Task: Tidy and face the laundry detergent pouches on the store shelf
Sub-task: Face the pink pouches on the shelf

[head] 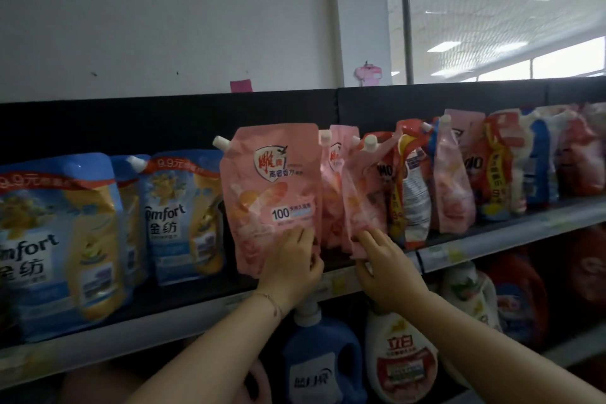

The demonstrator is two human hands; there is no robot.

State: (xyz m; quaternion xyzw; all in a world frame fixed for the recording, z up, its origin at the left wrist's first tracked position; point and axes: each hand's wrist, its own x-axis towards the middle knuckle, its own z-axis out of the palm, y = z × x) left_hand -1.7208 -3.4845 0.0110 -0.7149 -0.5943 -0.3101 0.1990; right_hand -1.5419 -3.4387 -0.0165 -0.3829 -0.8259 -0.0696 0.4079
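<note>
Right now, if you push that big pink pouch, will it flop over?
Probably floppy: the pink pouch has a wrinkled, soft skin, and the left hand grips its lower corner. The next pouch, pinched by the right hand, leans, so this one could tip when pushed. It looks full, so it's likely heavy for its size.

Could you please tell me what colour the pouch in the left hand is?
The pouch is pink; head view.
</note>
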